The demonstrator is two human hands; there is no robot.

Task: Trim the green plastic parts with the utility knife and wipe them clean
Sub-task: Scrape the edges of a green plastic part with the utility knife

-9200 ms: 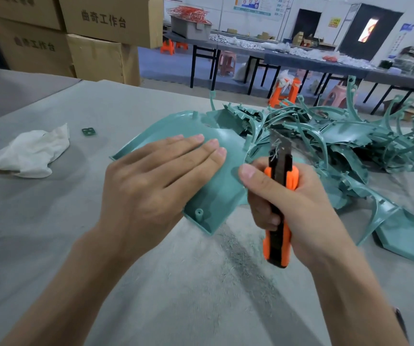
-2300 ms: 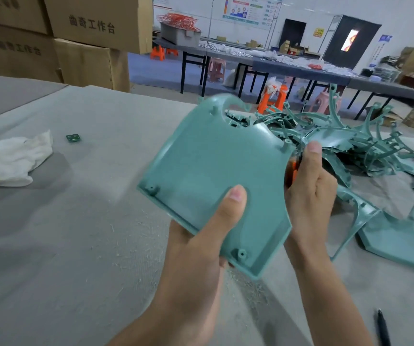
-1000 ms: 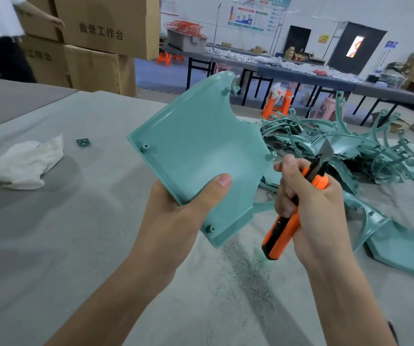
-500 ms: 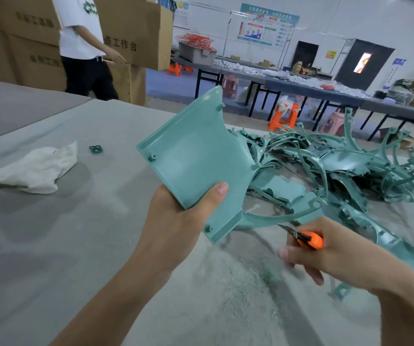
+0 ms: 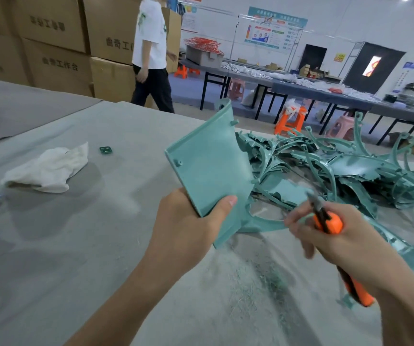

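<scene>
Head view: left hand (image 5: 184, 229) holds green panel (image 5: 209, 171) pointing upward.

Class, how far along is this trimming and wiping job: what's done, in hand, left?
Done: some trimming, judging by green shavings on the table. In hand: the left hand grips one green panel, the right hand holds the utility knife beside it. Left: a pile of green parts lies nearby, and the white cloth lies aside, so wiping seems undone.

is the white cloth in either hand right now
No, the white cloth lies on the table off to the left, while the left hand holds a green part and the right hand grips the utility knife.
</scene>
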